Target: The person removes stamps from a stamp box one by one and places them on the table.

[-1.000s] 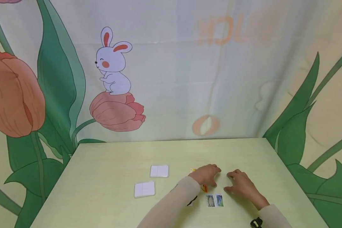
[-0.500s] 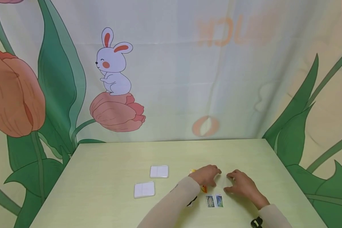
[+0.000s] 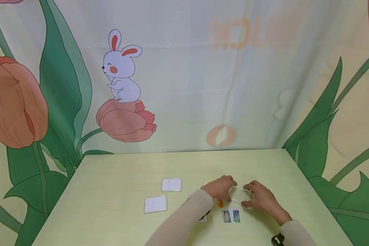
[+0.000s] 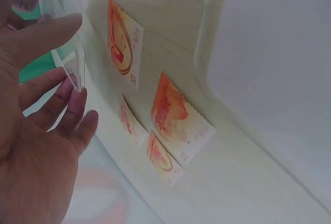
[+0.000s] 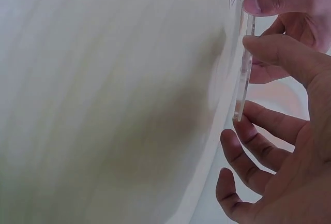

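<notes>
A thin clear plastic case (image 3: 240,195) is held between both hands above the right part of the table; in the right wrist view the case (image 5: 240,93) appears nearly edge-on. My left hand (image 3: 220,188) grips its left side by the edges, thumb on one edge and fingertips on the opposite one. From the right, my right hand (image 3: 260,197) pinches the other end the same way. Several orange stamps (image 4: 178,118) lie on the table beside the left hand. Nearer the front, two picture stamps (image 3: 231,216) lie side by side.
Two flat cases with white inside, one farther back (image 3: 171,185) and one nearer (image 3: 155,204), lie left of the left forearm. The pale table (image 3: 117,184) ends at a printed curtain (image 3: 184,85) behind. A black wrist strap (image 3: 277,239) shows near the right sleeve.
Both hands have shifted slightly up, the left also a little leftward. The clear case between them shows more plainly now. The stamps and white cases stay in place.
</notes>
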Demonstrator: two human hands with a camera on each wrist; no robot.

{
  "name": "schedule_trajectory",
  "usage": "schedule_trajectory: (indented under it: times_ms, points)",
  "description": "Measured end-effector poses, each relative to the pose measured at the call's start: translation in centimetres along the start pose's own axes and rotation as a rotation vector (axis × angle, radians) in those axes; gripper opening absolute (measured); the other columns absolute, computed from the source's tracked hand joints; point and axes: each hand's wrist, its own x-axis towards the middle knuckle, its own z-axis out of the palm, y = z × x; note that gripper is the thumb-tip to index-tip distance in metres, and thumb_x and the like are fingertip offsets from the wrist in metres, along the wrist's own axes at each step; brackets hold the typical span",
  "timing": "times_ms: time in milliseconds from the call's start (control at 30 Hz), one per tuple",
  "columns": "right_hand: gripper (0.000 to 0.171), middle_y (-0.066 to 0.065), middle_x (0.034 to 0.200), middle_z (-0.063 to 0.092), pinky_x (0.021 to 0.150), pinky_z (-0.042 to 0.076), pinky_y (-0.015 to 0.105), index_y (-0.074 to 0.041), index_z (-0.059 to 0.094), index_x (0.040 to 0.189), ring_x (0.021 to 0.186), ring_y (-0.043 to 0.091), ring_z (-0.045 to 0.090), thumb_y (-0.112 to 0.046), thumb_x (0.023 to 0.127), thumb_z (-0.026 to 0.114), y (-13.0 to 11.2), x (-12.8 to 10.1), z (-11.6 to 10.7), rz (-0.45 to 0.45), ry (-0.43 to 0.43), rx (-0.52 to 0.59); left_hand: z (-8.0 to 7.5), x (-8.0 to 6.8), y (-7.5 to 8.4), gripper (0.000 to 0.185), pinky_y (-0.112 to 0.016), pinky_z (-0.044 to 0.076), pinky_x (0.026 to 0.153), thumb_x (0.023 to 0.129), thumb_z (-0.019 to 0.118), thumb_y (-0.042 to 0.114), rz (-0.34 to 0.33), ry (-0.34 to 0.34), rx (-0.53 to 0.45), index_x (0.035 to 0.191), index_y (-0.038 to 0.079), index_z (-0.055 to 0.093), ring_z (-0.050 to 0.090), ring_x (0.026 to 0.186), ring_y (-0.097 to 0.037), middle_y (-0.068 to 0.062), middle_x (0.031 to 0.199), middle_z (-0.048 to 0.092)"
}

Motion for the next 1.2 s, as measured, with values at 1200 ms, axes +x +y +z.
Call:
schedule_trajectory:
  times_ms: [1200]
  points:
    - [0.059,0.002,0.120,0.059,0.083,0.051,0.045,-0.011,0.064,0.123,0.105,0.025,0.060,-0.035,0.074,0.085,-3.7,-0.6,-1.0,-0.215,0.102,0.147,-2.7,-6.6,-3.2,0.064,-0.034,0.043,0.104,0.079,0.079,0.042,0.050,0.163,-0.111,0.133,0.015,0.056,0.048,0.122,-0.017,0.000,0.132,0.052]
